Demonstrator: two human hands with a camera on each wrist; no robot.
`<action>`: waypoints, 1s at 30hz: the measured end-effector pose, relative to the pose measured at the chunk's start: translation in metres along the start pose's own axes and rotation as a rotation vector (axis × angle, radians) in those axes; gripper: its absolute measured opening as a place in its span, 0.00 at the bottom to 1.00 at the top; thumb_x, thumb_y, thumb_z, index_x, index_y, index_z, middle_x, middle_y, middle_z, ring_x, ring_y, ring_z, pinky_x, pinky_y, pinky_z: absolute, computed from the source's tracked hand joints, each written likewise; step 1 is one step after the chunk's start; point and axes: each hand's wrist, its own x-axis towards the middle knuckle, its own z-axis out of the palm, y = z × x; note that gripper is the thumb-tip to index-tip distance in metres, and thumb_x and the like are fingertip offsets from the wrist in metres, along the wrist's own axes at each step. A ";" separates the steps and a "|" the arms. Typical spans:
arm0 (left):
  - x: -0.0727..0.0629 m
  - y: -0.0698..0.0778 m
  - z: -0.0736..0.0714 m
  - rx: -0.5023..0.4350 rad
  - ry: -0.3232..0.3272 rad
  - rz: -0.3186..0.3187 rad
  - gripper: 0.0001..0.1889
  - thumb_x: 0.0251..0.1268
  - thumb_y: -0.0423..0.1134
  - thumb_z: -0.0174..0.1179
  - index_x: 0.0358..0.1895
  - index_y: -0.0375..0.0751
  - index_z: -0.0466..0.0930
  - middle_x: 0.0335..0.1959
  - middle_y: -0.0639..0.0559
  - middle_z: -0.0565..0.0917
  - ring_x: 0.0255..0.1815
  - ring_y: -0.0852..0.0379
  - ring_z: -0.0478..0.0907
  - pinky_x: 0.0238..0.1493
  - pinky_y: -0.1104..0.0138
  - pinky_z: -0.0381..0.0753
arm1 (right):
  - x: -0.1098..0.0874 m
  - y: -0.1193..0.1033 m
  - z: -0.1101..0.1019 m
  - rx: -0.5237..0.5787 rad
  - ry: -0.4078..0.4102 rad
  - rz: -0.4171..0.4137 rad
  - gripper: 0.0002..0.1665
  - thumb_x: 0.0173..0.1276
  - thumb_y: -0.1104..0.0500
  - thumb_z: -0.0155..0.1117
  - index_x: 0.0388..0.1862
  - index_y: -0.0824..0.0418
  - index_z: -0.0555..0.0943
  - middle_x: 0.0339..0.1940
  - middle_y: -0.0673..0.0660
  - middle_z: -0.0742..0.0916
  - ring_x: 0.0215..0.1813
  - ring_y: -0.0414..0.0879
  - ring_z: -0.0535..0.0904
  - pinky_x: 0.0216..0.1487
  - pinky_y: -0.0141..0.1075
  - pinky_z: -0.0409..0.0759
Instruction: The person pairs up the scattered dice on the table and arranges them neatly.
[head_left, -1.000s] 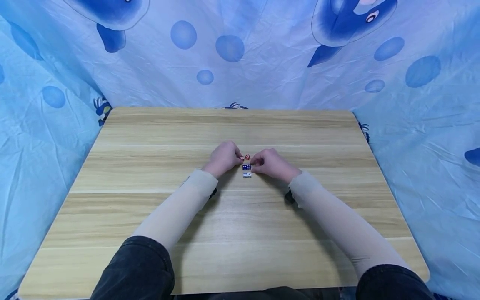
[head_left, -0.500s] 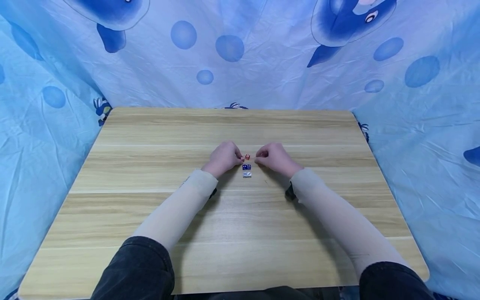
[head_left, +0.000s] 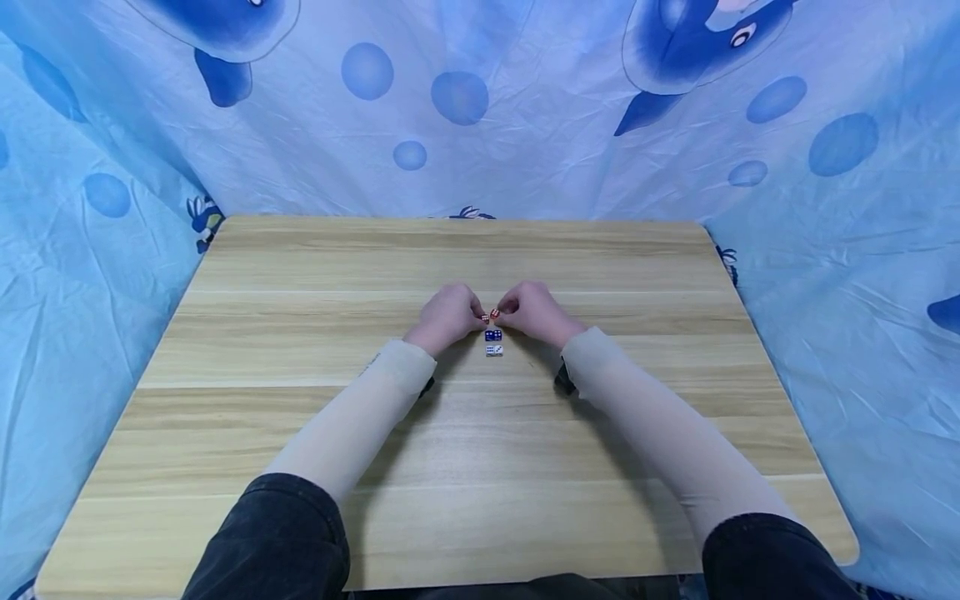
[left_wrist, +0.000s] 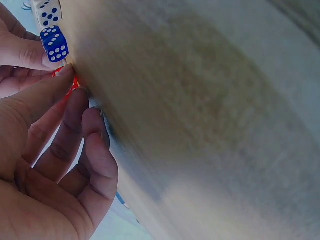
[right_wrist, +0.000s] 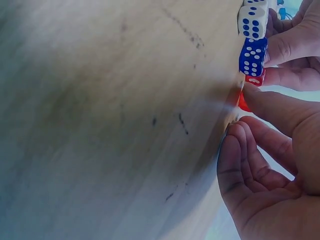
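Two small red dice lie near the middle of the wooden table. My left hand (head_left: 447,318) pinches the left red die (head_left: 485,318) between thumb and fingers. From the other side, my right hand (head_left: 536,312) pinches the right red die (head_left: 495,313), which sits slightly farther back and turned. In the right wrist view, the thumb partly covers that red die (right_wrist: 243,102). Just nearer to me is a pair of blue dice (head_left: 492,335) side by side. A pair of white dice (head_left: 493,351) lies in front of the blue ones.
The wooden table (head_left: 480,450) extends on all sides of the dice. A blue curtain (head_left: 525,158) with bubble and dolphin prints hangs behind it and along both sides.
My right hand drew away from beside the blue dice, then moved back and left onto the right red die. My left hand stays at the left red die.
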 end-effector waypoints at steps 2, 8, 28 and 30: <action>0.000 0.000 0.000 -0.002 0.000 -0.002 0.04 0.58 0.41 0.76 0.33 0.46 0.92 0.34 0.55 0.88 0.35 0.56 0.81 0.41 0.61 0.79 | 0.000 0.000 0.000 -0.004 0.002 -0.002 0.09 0.63 0.61 0.77 0.41 0.62 0.90 0.34 0.51 0.90 0.38 0.43 0.84 0.43 0.36 0.81; 0.001 0.002 0.001 0.002 0.005 0.005 0.04 0.58 0.41 0.76 0.33 0.46 0.92 0.33 0.55 0.88 0.35 0.56 0.81 0.41 0.61 0.79 | 0.000 -0.001 0.000 -0.012 0.001 -0.006 0.07 0.62 0.61 0.78 0.39 0.61 0.90 0.32 0.50 0.89 0.37 0.44 0.83 0.44 0.37 0.80; 0.004 0.001 0.000 0.009 -0.026 0.032 0.06 0.58 0.41 0.77 0.36 0.45 0.92 0.36 0.54 0.88 0.39 0.55 0.80 0.45 0.60 0.77 | -0.003 0.003 -0.004 0.007 -0.074 -0.050 0.06 0.63 0.62 0.77 0.39 0.59 0.91 0.32 0.47 0.89 0.37 0.43 0.83 0.45 0.37 0.80; 0.004 0.000 0.000 0.005 -0.027 0.041 0.06 0.58 0.40 0.77 0.36 0.45 0.92 0.36 0.54 0.88 0.40 0.54 0.81 0.47 0.60 0.77 | -0.003 0.003 -0.004 0.009 -0.076 -0.045 0.06 0.63 0.62 0.77 0.40 0.59 0.91 0.32 0.47 0.89 0.37 0.43 0.83 0.45 0.38 0.80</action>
